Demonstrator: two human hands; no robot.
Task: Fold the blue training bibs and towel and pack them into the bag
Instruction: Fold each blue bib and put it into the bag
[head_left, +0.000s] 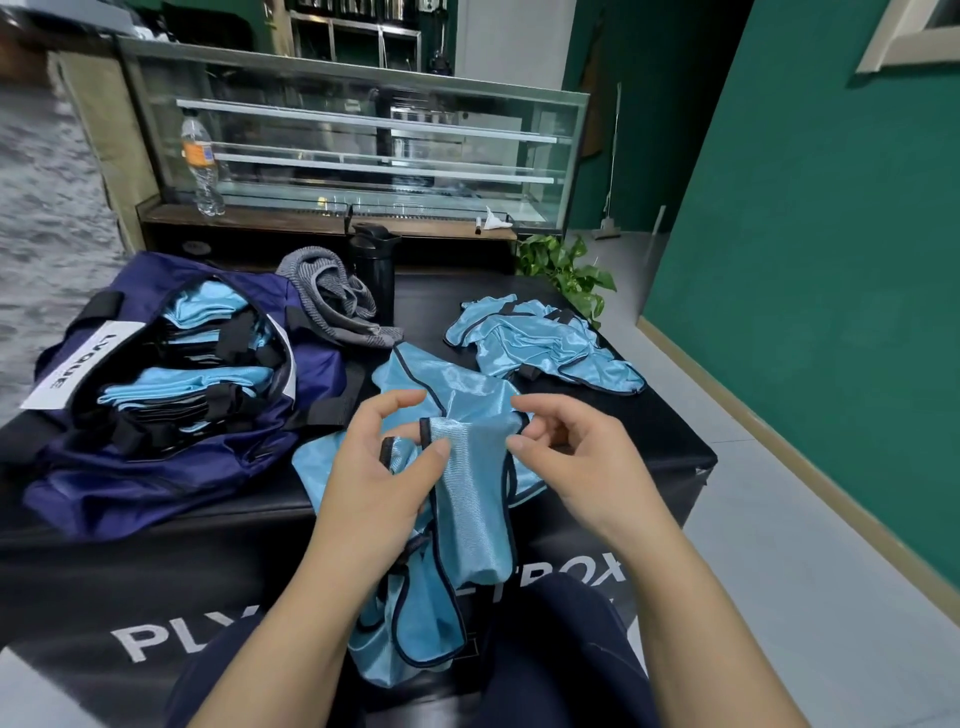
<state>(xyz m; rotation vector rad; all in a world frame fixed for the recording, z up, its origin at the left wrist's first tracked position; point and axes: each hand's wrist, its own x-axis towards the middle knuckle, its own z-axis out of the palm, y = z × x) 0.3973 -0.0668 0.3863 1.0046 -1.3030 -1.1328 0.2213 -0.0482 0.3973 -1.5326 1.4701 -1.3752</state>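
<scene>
Shiny light-blue mesh bib with dark trim (467, 483) draped over the near edge of the black padded box (597, 415), hanging toward the lap. Left hand (374, 467) pinches a strap end; right hand (571, 457) pinches the opposite edge. Second crumpled blue bib (540, 343) lies farther right. Open navy duffel bag (171, 441) on the left holds folded bibs. Grey knit towel (332, 296) sits behind it, beside a black bottle (375, 270).

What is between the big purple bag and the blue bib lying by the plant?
In the head view, between the bag and the far bib lie the grey towel, a black bottle and bare black table.
</scene>
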